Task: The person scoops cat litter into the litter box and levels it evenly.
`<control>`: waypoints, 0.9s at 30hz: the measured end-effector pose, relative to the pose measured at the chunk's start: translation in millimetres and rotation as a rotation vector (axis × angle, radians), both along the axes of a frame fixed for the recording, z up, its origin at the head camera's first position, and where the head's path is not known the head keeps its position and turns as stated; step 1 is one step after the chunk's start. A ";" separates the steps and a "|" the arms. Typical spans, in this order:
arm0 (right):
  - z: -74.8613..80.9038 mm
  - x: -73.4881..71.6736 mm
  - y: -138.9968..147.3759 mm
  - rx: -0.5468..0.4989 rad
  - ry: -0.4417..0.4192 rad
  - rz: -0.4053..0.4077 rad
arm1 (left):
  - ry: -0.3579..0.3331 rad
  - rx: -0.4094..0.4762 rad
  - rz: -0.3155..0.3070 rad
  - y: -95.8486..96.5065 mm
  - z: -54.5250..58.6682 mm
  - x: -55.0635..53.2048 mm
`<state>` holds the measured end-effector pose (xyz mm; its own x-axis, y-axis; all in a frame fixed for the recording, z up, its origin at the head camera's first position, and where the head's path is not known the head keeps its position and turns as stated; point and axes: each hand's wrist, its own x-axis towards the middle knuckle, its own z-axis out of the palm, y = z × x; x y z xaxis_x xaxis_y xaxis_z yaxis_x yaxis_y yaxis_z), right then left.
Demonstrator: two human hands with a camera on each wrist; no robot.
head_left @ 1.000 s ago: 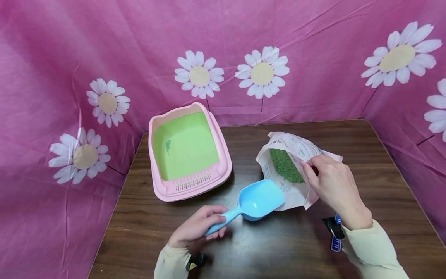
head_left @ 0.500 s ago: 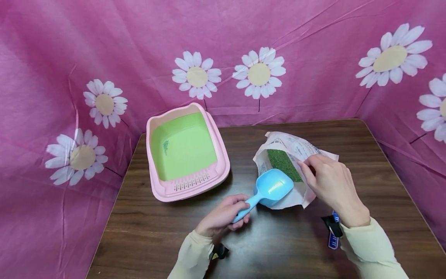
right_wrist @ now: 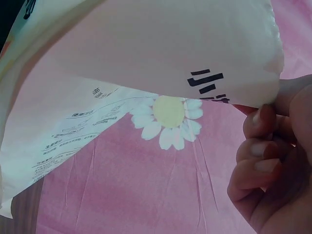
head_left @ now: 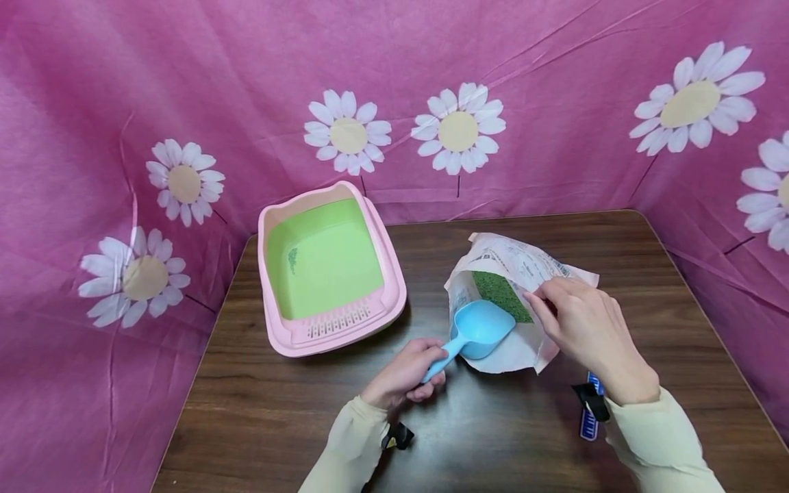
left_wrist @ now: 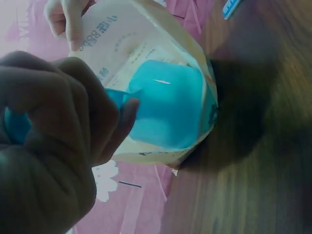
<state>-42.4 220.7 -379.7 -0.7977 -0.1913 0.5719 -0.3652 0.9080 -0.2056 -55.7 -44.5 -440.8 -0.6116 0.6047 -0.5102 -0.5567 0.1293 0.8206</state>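
Plainly, the relation that matters runs along the handle of the blue scoop (head_left: pixel 483 327): its long axis points away from the person and to the right, from the left grip (head_left: pixel 403 371) toward the green granules (head_left: pixel 498 293) inside the printed bag (head_left: pixel 514 348). The left grip holds the scoop, thumb over the handle and fingers wrapped beneath it. From that grip, the bowl lies forward and to the right, within the mouth of the bag, as the left wrist view also shows. The bowl's tip appears against the near edge of the granules in the head view, though whether it touches them I cannot tell; the part of its inside that shows is plain blue.

The right grip (head_left: pixel 585 327) pinches the bag's rim between thumb and fingers on the right side of the opening, so it sits nearer the granules than the left one, just to their right. By my judgement, the raised rim keeps the mouth spread for the bowl.

Well to the left of the bag, the pink-rimmed green litter tray (head_left: pixel 395 296) stands on the wooden worktop (head_left: pixel 259 404), apart from both hands.
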 end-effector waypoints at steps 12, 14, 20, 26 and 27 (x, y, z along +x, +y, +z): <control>-1.2 1.1 0.7 0.014 -0.003 0.016 | 0.054 -0.067 0.037 15.0 0.5 -5.2; -1.5 1.3 1.0 0.014 -0.007 0.015 | 0.046 -0.075 0.058 18.3 -1.3 -5.5; -2.5 1.7 1.5 0.011 -0.017 0.009 | 0.058 -0.099 0.088 24.6 -5.4 -5.7; -2.9 1.4 1.5 0.010 -0.009 0.017 | 0.052 -0.092 0.098 27.1 -7.9 -7.0; -3.0 1.4 1.4 0.009 -0.009 0.019 | 0.050 -0.090 0.096 27.5 -8.3 -7.5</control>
<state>-41.1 222.2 -382.7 -0.7990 -0.2117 0.5628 -0.3806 0.9027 -0.2009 -63.2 -17.0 -449.1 -0.6903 0.4953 -0.5274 -0.5288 0.1522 0.8350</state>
